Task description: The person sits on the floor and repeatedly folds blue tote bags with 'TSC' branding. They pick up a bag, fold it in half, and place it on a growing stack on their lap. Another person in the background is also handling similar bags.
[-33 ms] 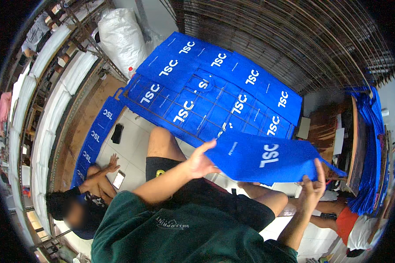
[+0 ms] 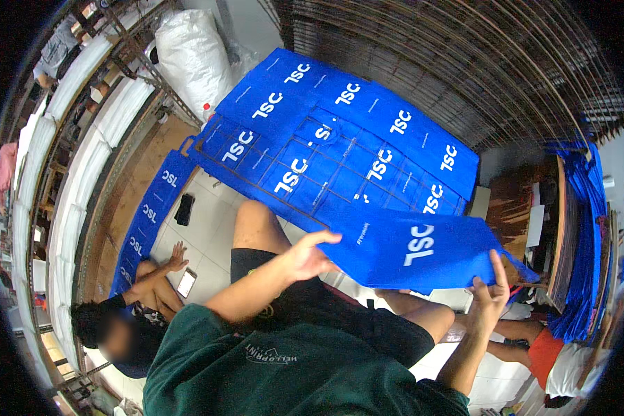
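Stretched between my hands is a blue fabric bag (image 2: 381, 263) with white printing, and a narrow blue strap-like part trails off its right end. My left hand (image 2: 310, 256) grips the left edge, thumb on top. At the right edge, my right hand (image 2: 491, 291) pinches the fabric, with one finger pointing up along it. Just beyond, similar flat blue bags (image 2: 277, 142) lie in rows on a wire drying rack (image 2: 256, 182), tilted away from me.
Raised wire racks (image 2: 457, 62) stand behind the bags. A white sack (image 2: 193, 59) is at the far left. On the left a seated person (image 2: 128, 340) has a phone (image 2: 186, 283) nearby; a black object (image 2: 184, 209) lies on the tiles. Blue bags (image 2: 579, 243) hang at right, near another person's legs (image 2: 516, 333).
The bag has shifted slightly left and tilted a little, and my right hand has moved slightly left with it. Both hands keep their hold.
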The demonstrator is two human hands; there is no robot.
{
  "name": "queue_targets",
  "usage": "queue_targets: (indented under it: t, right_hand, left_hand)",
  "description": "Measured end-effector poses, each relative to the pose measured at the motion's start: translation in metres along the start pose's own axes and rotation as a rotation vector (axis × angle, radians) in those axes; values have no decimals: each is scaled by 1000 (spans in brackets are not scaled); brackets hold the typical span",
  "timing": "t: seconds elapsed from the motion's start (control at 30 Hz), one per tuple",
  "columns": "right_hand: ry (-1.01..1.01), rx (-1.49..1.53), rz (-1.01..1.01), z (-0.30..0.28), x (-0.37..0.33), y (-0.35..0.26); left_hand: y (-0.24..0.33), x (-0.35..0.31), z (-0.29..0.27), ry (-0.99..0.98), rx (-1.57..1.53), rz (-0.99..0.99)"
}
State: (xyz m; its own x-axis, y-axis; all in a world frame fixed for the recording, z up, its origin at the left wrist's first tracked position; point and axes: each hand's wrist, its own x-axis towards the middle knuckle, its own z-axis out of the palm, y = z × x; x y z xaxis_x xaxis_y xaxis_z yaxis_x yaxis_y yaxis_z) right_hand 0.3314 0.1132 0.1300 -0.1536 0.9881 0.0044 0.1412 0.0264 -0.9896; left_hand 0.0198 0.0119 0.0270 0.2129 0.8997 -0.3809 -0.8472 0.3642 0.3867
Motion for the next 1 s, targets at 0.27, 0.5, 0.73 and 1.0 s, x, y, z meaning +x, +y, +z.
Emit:
queue_targets:
  t: [0.27, 0.5, 0.73, 1.0]
  right_hand:
    - [-330, 136, 178, 102, 88, 27]
    - [-294, -50, 42, 192, 145, 64]
    - [-214, -26, -17, 317, 185, 189]
    - [-237, -92, 150, 341, 204, 280]
  left_hand:
    - [125, 15, -87, 227, 315, 199]
    - [226, 53, -115, 269, 603, 836]
    - [213, 79, -155, 1092, 150, 1066]
    - [117, 112, -136, 709, 780, 861]
